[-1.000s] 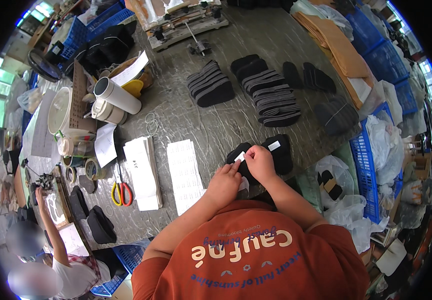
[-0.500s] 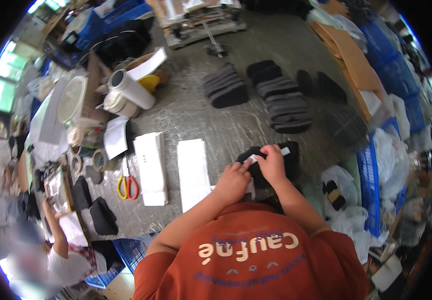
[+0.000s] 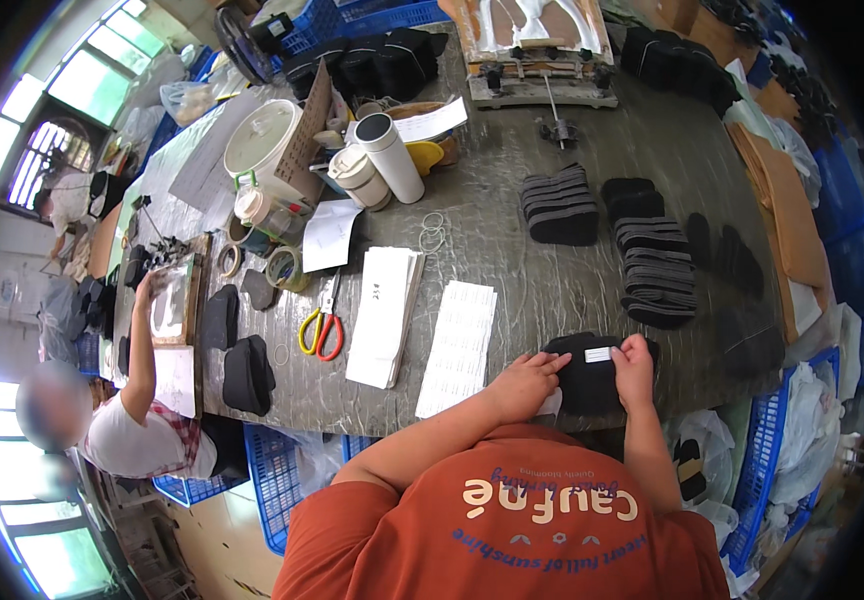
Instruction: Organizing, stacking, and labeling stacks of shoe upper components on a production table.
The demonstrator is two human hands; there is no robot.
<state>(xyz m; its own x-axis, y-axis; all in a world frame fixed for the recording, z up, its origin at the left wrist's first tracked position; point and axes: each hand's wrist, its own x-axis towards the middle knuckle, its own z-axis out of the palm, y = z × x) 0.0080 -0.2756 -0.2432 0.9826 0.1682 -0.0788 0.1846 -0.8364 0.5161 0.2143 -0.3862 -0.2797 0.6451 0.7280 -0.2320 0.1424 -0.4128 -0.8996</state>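
A folded black sock bundle [image 3: 584, 385] lies at the table's near edge, in front of my body. A small white label [image 3: 598, 354] with dark lines rests on its upper part. My right hand [image 3: 636, 374] pinches the label's right end between thumb and fingertips. Stretched over the bundle's left side, my left hand [image 3: 530, 384] has its fingertips on the dark fabric, left of the label. A scrap of white paper [image 3: 552, 402] pokes out below this hand; whether it is gripped is hidden. Left of that hand lies a printed white label sheet stack [image 3: 458, 345].
Scissors [image 3: 322, 330] and another paper stack [image 3: 382, 320] lie further left. Striped grey sock piles [image 3: 657, 265] [image 3: 560, 205] stand beyond my hands. A white tumbler [image 3: 390, 158] and tape rolls [image 3: 287, 268] crowd the far left. Another person [image 3: 142, 430] works at the left side.
My head view has swung, shifting the table rightward and down in the picture. The label, earlier slanting between both hands, now lies flat on the black bundle; my left fingers have come off it.
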